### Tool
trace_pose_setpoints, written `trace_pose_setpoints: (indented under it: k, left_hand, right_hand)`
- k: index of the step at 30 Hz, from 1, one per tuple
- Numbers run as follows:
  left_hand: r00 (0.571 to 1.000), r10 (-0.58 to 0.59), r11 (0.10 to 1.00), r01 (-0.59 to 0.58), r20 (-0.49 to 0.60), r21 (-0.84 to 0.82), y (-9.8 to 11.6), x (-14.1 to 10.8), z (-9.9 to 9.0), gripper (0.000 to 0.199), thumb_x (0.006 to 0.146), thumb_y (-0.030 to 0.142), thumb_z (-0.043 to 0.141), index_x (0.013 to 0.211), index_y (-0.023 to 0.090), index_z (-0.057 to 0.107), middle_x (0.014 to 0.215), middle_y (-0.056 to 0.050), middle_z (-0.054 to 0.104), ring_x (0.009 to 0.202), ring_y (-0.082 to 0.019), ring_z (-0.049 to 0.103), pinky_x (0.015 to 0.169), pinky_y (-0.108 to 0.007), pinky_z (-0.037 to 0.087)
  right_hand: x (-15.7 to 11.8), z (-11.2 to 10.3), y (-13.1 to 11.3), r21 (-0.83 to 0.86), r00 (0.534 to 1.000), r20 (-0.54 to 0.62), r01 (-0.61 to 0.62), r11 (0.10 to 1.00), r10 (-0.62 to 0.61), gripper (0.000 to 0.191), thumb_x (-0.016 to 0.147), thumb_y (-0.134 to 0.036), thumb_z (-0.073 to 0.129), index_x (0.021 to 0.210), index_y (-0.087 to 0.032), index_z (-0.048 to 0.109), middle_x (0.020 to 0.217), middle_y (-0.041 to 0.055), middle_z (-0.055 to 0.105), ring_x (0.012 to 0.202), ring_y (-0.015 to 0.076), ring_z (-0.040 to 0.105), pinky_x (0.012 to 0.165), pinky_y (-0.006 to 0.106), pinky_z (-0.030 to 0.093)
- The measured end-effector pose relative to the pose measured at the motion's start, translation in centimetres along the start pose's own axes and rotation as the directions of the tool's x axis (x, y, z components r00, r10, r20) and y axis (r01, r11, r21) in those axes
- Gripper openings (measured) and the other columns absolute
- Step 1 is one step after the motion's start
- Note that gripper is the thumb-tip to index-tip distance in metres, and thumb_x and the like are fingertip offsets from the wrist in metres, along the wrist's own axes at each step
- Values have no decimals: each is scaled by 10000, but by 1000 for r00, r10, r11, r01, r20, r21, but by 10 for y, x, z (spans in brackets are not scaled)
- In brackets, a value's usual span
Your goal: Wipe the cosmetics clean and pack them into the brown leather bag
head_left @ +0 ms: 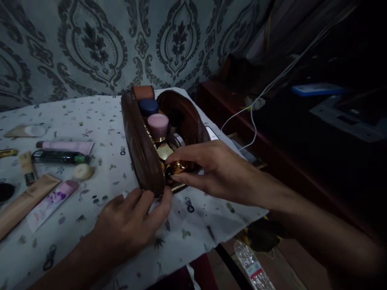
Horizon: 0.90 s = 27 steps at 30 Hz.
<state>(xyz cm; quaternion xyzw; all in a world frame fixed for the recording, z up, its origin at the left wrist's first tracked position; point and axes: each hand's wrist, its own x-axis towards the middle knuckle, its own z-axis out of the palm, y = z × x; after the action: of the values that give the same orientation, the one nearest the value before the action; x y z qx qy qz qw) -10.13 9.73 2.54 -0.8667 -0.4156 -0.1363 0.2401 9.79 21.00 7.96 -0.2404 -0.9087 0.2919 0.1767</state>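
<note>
A brown zippered bag (145, 161) stands open on the patterned white cloth. Inside it are a pink-lidded jar (158, 125), a dark blue lid (148, 106), a clear-rimmed round container (176, 140) and a gold round lid (165, 151). My right hand (217, 169) reaches in over the bag's near end, thumb and fingers closed around a shiny gold item (179, 166). At the bag's near edge, the fingers of my left hand (130, 217) are bent against the zipper edge; the thumb touches it too.
Left on the cloth (105, 121) lie several tubes, a dark green bottle (57, 157), a round cream-coloured item (83, 172) and a black round item (6, 191). A phone (212, 133) shows behind the bag. White cables (253, 117) hang at the right. Below the table edge is a plastic bottle (252, 268).
</note>
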Motion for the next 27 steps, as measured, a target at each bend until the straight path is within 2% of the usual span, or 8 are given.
trace_pose_setpoints:
  k: [3,8,12,15,18,20,24,27]
  left_hand:
    - [1000,7,1000,-7,-14,13,0,0,-1,302,909,58,441,1168,134,577,668,18,590,580,-152,584,458,-288,345]
    - [1000,-8,1000,8,18,17,0,-3,-1,370,905,33,387,1218,130,559,700,2,613,603,-158,598,469,-284,358]
    - [1000,8,1000,-8,20,9,0,-8,-2,410,890,18,374,1251,113,542,697,0,606,589,-157,592,458,-283,362]
    - [999,-5,1000,4,40,13,1,-10,-2,443,878,9,376,1283,113,522,694,3,595,587,-159,588,459,-285,362]
    - [998,-22,1000,21,52,7,0,-10,-3,454,881,12,380,1302,130,506,699,8,590,594,-159,589,463,-285,350]
    - [1000,-7,1000,8,27,-24,-2,-10,-4,438,883,6,372,1274,139,518,694,14,585,588,-153,588,465,-281,346]
    - [998,11,993,-18,-62,-114,-9,-9,-6,366,914,39,378,1234,114,538,706,7,613,579,-139,590,470,-262,363]
    - [997,-39,983,27,-65,-179,-15,-7,-9,399,931,86,395,1318,84,491,715,-5,641,583,-137,603,484,-246,389]
  right_hand:
    - [10,-5,-7,-49,988,146,-39,998,46,114,914,-156,624,993,-181,702,871,5,713,764,129,651,658,227,436]
    - [20,-7,-19,-219,929,354,-30,975,108,165,939,-120,543,839,-142,672,732,13,618,632,112,530,599,246,353]
    - [20,-3,-20,-258,897,429,10,966,105,187,920,-94,528,779,-132,644,823,46,595,683,125,504,605,253,348]
    - [19,1,-18,-199,912,388,-53,979,128,162,918,-91,526,805,-128,637,894,52,585,744,129,513,640,252,358]
    - [20,4,-17,-76,940,274,-188,979,201,39,872,-109,608,853,-140,623,841,9,585,748,121,509,655,239,347]
    - [21,6,-16,-28,938,241,-251,968,250,64,812,-97,658,825,-145,617,782,-16,579,725,113,501,639,231,327]
    - [23,10,-14,-7,929,273,-258,966,250,99,763,-60,646,722,-145,614,702,-32,563,681,99,495,619,229,307]
    - [22,11,-14,-12,939,263,-228,974,223,126,768,-57,630,687,-150,607,662,-38,552,644,95,492,605,231,311]
